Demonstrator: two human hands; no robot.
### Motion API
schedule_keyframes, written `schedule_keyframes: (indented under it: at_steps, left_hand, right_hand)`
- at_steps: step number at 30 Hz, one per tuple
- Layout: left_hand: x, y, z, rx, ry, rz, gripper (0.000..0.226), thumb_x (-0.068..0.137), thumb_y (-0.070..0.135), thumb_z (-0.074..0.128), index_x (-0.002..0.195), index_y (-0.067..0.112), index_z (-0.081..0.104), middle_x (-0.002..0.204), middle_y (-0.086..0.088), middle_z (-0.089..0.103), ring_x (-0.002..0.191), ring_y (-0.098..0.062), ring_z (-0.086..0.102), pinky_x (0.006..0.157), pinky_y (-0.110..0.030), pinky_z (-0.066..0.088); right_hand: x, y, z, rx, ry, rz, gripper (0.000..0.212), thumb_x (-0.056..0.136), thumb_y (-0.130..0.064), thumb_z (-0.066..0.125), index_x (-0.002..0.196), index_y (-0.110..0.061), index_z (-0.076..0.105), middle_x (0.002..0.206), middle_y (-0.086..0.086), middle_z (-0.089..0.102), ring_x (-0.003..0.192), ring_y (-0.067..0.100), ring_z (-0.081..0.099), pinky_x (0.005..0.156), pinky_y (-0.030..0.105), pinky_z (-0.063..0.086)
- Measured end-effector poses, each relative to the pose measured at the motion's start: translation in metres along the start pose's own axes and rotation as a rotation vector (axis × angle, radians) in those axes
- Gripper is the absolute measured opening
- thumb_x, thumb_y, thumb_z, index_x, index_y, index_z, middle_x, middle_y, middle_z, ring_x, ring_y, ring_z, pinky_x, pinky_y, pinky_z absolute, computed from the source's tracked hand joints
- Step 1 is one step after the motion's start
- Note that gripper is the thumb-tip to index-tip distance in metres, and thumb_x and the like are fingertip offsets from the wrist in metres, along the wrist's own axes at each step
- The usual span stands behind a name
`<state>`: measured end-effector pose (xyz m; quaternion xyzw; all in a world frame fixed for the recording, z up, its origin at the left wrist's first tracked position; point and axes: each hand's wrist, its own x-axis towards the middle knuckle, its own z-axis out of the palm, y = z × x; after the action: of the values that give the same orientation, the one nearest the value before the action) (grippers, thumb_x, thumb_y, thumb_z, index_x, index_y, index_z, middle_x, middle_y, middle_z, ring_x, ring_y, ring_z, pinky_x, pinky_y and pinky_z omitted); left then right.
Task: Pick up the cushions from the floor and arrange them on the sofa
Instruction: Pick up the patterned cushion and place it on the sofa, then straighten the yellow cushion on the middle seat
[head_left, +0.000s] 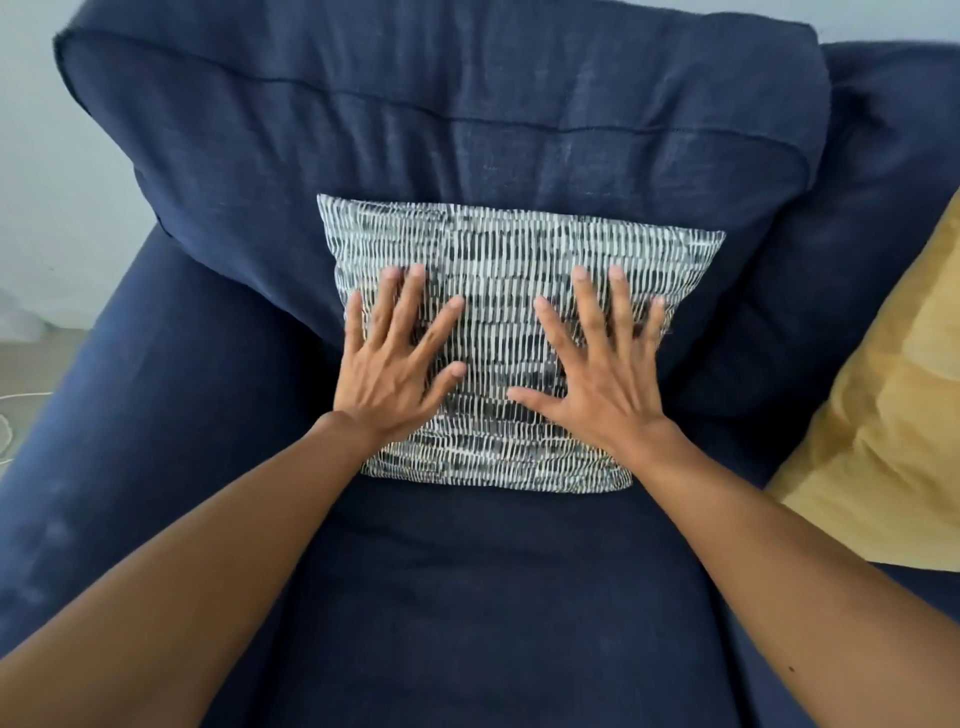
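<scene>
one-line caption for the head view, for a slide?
Left hand and right hand, fingers spread, lie flat on a patterned cushion propped against the navy sofa backrest.

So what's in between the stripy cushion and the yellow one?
Head view: only dark blue sofa fabric lies between the patterned cushion and the yellow cushion.

Two bare forearms enter from the lower corners, with no sleeve, watch, bracelet or ring on them. The left hand (395, 374) and the right hand (597, 384) are ungloved, with long slender fingers and short, unpainted nails. A small dark mole marks the right forearm near the frame's edge.
</scene>
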<state>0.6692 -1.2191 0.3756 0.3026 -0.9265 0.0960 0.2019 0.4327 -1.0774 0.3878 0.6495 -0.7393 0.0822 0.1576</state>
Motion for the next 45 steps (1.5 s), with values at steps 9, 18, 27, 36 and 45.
schedule_keyframes:
  at_steps: [9,18,27,36,45]
  left_hand:
    - [0.031,-0.018,-0.006,0.005,-0.115,-0.055,0.074,0.102,0.072,0.014,0.165,0.035,0.000,0.173,-0.008,-0.009,0.158,-0.032,-0.015,0.124,-0.063,-0.003]
    - [0.025,-0.026,-0.045,-0.016,-0.132,-0.112,0.073,0.103,0.069,0.018,0.165,0.034,0.004,0.173,-0.007,-0.009,0.158,-0.033,-0.012,0.125,-0.055,-0.009]
    - [0.021,0.010,-0.074,-0.046,-0.184,0.004,0.069,0.104,0.066,0.011,0.165,0.035,0.002,0.173,-0.006,-0.013,0.158,-0.030,-0.016,0.125,-0.056,-0.009]
    - [0.032,0.086,-0.107,-0.064,-0.218,0.038,0.072,0.102,0.068,0.002,0.165,0.034,0.006,0.172,-0.005,-0.016,0.157,-0.026,-0.020,0.126,-0.055,-0.008]
    - [0.062,0.206,-0.137,-0.079,-0.170,0.045,0.067,0.104,0.060,0.022,0.164,0.032,0.021,0.173,-0.008,-0.005,0.159,-0.032,-0.008,0.126,-0.060,0.002]
  right_hand:
    - [0.027,0.028,-0.006,-0.070,-0.122,0.088,0.109,0.079,-0.097,0.018,0.163,-0.032,-0.008,0.171,0.010,-0.013,0.155,0.040,-0.013,0.113,0.076,-0.006]
    - [0.006,0.042,-0.049,-0.046,-0.152,0.198,0.100,0.085,-0.091,0.015,0.163,-0.033,-0.009,0.170,0.009,-0.017,0.154,0.042,-0.017,0.113,0.075,-0.006]
    - [-0.030,0.038,-0.084,-0.025,-0.236,0.187,0.099,0.082,-0.094,0.009,0.161,-0.037,-0.012,0.170,0.006,-0.019,0.154,0.039,-0.017,0.117,0.074,0.001]
    - [-0.087,0.083,-0.133,-0.037,-0.240,0.230,0.100,0.083,-0.089,0.018,0.163,-0.029,0.012,0.171,0.013,0.004,0.156,0.040,0.000,0.118,0.069,0.013]
    - [-0.149,0.175,-0.181,-0.059,-0.226,0.223,0.094,0.086,-0.083,0.030,0.162,-0.029,0.021,0.168,0.016,0.014,0.153,0.042,0.012,0.116,0.067,0.020]
